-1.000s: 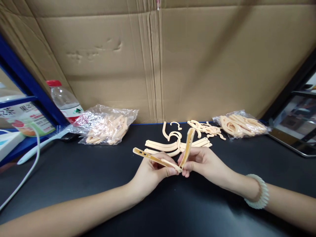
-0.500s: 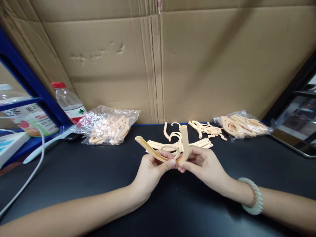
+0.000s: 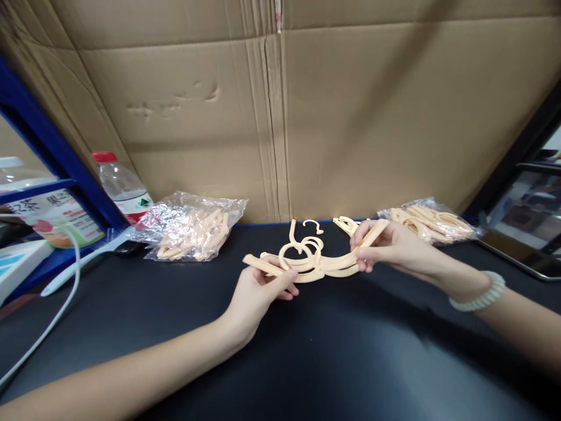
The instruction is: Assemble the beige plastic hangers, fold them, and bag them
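A beige plastic folding clothes hanger point(image 3: 315, 276) is stretched between my two hands, its arms spread wide and its round hook near the middle. My left hand point(image 3: 263, 286) is closed on the left arm of the hanger, thumb on top. Pinched by my right hand point(image 3: 381, 248) is the raised end of the right arm. Just behind it, more beige hangers lie on the black table and are partly covered by the held one. A loose hook piece point(image 3: 312, 224) and a curved arm piece point(image 3: 293, 231) lie beyond them.
Clear bags of beige hanger parts lie at the left point(image 3: 193, 228) and right point(image 3: 432, 221). More loose parts point(image 3: 346, 223) sit partly behind my right hand. A red-capped bottle point(image 3: 125, 187), a white cable point(image 3: 65, 298) and a blue frame are at left; cardboard point(image 3: 280, 117) stands behind.
The hanger's arms have swung from a folded V to a wide spread. My right hand has moved right and up along its arm; my left hand has shifted slightly left.
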A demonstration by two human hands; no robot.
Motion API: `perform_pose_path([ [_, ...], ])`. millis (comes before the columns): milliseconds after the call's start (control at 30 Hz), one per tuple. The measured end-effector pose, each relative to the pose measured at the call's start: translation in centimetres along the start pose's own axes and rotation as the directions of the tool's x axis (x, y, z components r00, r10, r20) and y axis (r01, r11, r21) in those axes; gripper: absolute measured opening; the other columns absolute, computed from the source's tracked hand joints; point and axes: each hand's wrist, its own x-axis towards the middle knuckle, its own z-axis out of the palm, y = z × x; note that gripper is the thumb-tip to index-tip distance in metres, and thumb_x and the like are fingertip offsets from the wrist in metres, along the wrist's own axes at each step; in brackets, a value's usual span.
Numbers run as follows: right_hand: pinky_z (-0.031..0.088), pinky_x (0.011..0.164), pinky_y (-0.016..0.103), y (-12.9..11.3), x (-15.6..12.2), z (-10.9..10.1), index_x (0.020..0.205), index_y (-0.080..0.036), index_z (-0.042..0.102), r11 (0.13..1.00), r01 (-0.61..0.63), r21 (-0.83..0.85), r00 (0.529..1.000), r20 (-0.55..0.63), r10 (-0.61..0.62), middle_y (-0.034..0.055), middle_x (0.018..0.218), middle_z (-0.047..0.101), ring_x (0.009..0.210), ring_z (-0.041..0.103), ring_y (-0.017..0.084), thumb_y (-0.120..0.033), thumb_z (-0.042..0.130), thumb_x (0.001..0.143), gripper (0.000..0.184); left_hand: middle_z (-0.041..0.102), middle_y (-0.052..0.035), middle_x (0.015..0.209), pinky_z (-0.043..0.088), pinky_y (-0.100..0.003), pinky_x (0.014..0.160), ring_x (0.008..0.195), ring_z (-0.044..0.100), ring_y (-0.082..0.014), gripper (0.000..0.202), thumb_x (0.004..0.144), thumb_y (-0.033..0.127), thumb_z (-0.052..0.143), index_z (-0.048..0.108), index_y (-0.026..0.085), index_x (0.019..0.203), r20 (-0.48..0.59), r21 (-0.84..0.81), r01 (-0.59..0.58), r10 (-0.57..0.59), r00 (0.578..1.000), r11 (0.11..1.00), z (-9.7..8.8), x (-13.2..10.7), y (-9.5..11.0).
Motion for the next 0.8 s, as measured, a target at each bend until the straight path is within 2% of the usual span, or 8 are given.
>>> perform_pose_path([
  [133,0.052,0.047,0.024,0.0,0.7,-2.5,0.074,-0.018,0.064,0.993,0.023,-0.114,0.999,-0.039,-0.028,0.0023,0.062,0.068,0.055,0.066,0.016,-0.031,0.085,0.064,0.028,0.063,0.0012,0.065,0.05,-0.019,0.056,0.058,0.062,-0.0107,0.028,0.07,0.031,0.082,0.059,0.015,0.077,-0.003,0.078,-0.098,0.099,0.995,0.992,-1.5,1.4,0.5],
  [233,0.052,0.048,0.024,0.6,0.9,-2.6,0.072,-0.017,0.064,0.995,0.04,-0.095,0.993,-0.109,-0.051,0.0035,0.064,0.07,0.057,0.067,0.017,-0.03,0.087,0.061,0.029,0.064,0.0007,0.066,0.049,-0.021,0.06,0.06,0.061,-0.0117,0.025,0.071,0.031,0.08,0.06,0.016,0.075,0.078,0.242,-0.217,0.204,0.976,0.946,-2.6,2.6,0.8],
  [300,0.053,0.051,0.024,1.0,0.9,-2.2,0.072,-0.017,0.064,0.997,0.061,-0.05,0.982,-0.178,-0.069,0.0048,0.069,0.071,0.06,0.069,0.017,-0.028,0.088,0.061,0.028,0.065,-0.0017,0.072,0.049,-0.022,0.061,0.064,0.061,-0.0138,0.021,0.073,0.031,0.077,0.063,0.016,0.076,0.147,0.385,-0.32,0.285,0.947,0.865,-3.2,3.1,0.9],
  [367,0.055,0.055,0.025,1.2,0.8,-1.8,0.071,-0.017,0.062,0.997,0.083,-0.002,0.968,-0.236,-0.081,0.0057,0.076,0.072,0.064,0.07,0.018,-0.028,0.088,0.061,0.029,0.066,-0.0041,0.075,0.048,-0.024,0.062,0.068,0.061,-0.0158,0.017,0.076,0.03,0.075,0.065,0.016,0.076,0.239,0.522,-0.459,0.393,0.888,0.719,-3.7,3.4,1.0],
  [467,0.056,0.058,0.028,1.1,0.7,-1.8,0.069,-0.018,0.061,0.996,0.09,-0.028,0.971,-0.219,-0.094,0.0057,0.079,0.072,0.068,0.07,0.02,-0.03,0.087,0.062,0.03,0.067,-0.0062,0.078,0.048,-0.024,0.064,0.07,0.062,-0.0167,0.008,0.082,0.026,0.069,0.068,0.018,0.081,0.453,0.604,-0.654,0.48,0.751,0.454,-4.3,3.5,1.0],
  [533,0.055,0.058,0.028,0.9,0.6,-2.3,0.069,-0.019,0.063,0.985,0.097,-0.141,0.982,-0.148,-0.118,0.0047,0.077,0.071,0.067,0.069,0.02,-0.032,0.087,0.062,0.028,0.069,-0.0077,0.082,0.049,-0.024,0.066,0.073,0.064,-0.0175,0.008,0.085,0.023,0.065,0.071,0.02,0.089,0.571,0.591,-0.725,0.453,0.685,0.352,-4.5,3.5,1.1],
  [600,0.05,0.054,0.026,0.8,0.6,-3.0,0.069,-0.019,0.066,0.947,0.111,-0.302,0.991,-0.041,-0.129,0.0023,0.07,0.069,0.062,0.066,0.017,-0.034,0.087,0.061,0.027,0.071,-0.0086,0.086,0.05,-0.025,0.07,0.076,0.066,-0.0185,0.013,0.086,0.021,0.062,0.072,0.021,0.094,0.653,0.579,-0.766,0.404,0.641,0.279,-4.7,3.5,1.1],
  [800,0.042,0.054,0.026,1.0,0.7,-4.4,0.07,-0.019,0.067,0.748,0.207,-0.63,0.967,0.25,-0.057,0.0002,0.068,0.065,0.062,0.059,0.016,-0.044,0.081,0.068,0.029,0.072,-0.0084,0.086,0.051,-0.03,0.078,0.082,0.067,-0.0217,0.016,0.088,0.017,0.058,0.071,0.021,0.097,0.828,0.494,-0.869,0.292,0.478,0.023,-4.8,3.6,1.3],
])
